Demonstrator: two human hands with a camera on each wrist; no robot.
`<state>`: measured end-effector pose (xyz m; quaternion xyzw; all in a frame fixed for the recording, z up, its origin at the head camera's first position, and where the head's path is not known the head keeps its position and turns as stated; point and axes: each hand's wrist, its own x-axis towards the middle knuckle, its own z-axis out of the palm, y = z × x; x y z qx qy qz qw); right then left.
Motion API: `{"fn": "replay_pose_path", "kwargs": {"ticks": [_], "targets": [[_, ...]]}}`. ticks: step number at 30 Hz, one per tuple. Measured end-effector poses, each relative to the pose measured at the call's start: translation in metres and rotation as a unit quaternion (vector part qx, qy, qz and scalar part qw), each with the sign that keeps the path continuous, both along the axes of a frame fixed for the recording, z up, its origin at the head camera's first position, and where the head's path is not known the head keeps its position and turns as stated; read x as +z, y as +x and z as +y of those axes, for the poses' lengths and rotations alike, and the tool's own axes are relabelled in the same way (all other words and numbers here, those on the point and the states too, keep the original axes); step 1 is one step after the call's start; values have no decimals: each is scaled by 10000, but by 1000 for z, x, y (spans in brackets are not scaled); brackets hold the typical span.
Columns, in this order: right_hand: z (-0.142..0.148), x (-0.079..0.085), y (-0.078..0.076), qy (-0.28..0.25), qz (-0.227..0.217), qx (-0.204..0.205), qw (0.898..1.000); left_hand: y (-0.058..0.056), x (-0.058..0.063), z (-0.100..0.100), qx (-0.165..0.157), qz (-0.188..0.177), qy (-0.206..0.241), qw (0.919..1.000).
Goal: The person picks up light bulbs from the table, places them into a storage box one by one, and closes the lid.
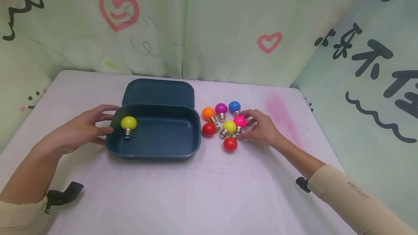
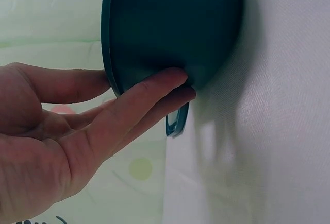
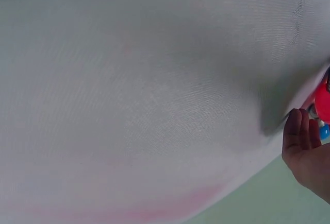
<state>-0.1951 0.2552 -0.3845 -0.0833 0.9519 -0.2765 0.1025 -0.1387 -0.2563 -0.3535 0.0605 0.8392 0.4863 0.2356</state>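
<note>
A dark blue-green box [image 1: 153, 151] stands on the table with a yellow light bulb [image 1: 128, 123] inside, near its left end. My left hand [image 1: 83, 128] touches the box's left end with its fingers spread. In the left wrist view, extended fingers [image 2: 147, 98] lie against the outer wall. My right hand [image 1: 261, 128] is at the right side of a group of bulbs, its fingers and thumb apart around the pink bulb [image 1: 240, 121]. Beside that bulb lie another yellow bulb [image 1: 229, 127], a blue bulb [image 1: 234, 106] and a red bulb [image 1: 230, 144].
An orange bulb [image 1: 208, 113], a purple bulb [image 1: 221, 108] and a second red bulb [image 1: 209, 129] lie between the group and the box. The box's lid [image 1: 158, 93] lies behind it. Printed curtains [image 1: 222, 24] hang at the table's back and sides.
</note>
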Motion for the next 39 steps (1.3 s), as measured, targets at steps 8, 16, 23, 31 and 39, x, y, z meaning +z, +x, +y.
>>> {"fn": "replay_pose_path", "kwargs": {"ticks": [8, 16, 23, 31, 39], "targets": [[-3, -3, 0, 70, 28, -44, 10000, 1, 1, 0, 6, 47, -50, 10000], [1, 1, 1, 39, -86, -165, 9998, 0, -1, -1, 16, 58, -72, 10000], [7, 11, 3, -72, -113, -250, 9996, -1, -2, 0, 11, 76, -108, 9999], [3, 31, 3, -173, 176, -209, 9995, -1, -1, 2, -48, 108, -39, 9999], [-16, 49, 1, -300, 155, -284, 9990, 1, 0, 3, -55, 84, -43, 9999]]}}
